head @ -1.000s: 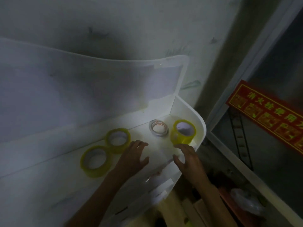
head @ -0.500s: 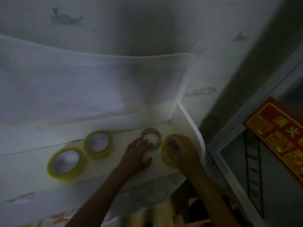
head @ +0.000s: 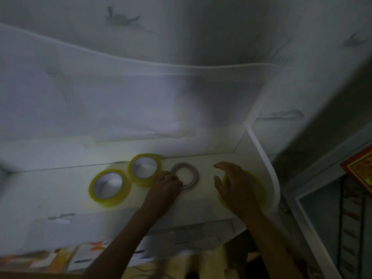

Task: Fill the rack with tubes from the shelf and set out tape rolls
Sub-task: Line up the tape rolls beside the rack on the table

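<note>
Tape rolls lie flat on the white shelf (head: 211, 202) in front of me, four of them in a loose row, and both my hands are down among them. Nearest me on the right, my right hand (head: 235, 186) arches over the rightmost yellow roll (head: 255, 188), fingers spread and bent above it with the thumb at its left edge; the hand covers most of the roll, and I cannot tell whether I am gripping it or only hovering over it. To the left, my left hand (head: 167, 184) rests on the shelf with its fingers curled in, the fingertips touching the near-left rim of the small grey roll (head: 186, 175); it pinches nothing that I can see. Further left, a large yellow roll (head: 109, 186) sits apart from both hands, and just behind it, touching or nearly so, a second yellow roll (head: 144, 169) lies close to the shelf's back edge. The shelf ends on the right in a rounded white side panel (head: 269, 178). Beyond that a pale wall (head: 181, 37) rises, dim and smudged, and a red sign (head: 360, 168) shows at the far right.
</note>
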Available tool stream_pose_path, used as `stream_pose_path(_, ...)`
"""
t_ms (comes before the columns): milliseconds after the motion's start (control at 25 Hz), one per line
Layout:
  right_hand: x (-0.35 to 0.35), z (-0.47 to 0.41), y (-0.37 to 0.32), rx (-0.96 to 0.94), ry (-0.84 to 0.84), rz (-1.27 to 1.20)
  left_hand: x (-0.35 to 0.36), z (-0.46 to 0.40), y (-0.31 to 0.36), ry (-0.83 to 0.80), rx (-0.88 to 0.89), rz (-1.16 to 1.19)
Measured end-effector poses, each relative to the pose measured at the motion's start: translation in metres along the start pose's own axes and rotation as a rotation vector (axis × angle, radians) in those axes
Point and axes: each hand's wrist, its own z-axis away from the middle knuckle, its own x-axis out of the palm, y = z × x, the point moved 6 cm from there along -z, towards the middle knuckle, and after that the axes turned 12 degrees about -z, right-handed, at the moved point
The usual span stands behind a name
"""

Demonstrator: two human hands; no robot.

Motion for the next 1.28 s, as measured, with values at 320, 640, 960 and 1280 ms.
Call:
stream_pose_path(320,0.029,0.010,-0.016,0.026,0.005,0.003,-0.043,-0.004,-0.001,0.149,0.043,0.179)
stream_pose_path(640,0.113,0.026,-0.001,0.105,-0.163,0.093,-0.093,0.029,-0.040,0.288,-0.018,0.103)
stream_pose_path(960,0.120,0.034,-0.002,0.100,-0.126,0.286,-0.119,0.078,-0.078,0.317,-0.072,0.063)
stream_pose_path(1280,0.083,0.004,-0.098,-0.023,0.074,-0.068,-0.162,0.124,-0.108,0.340,-0.217,0.053)
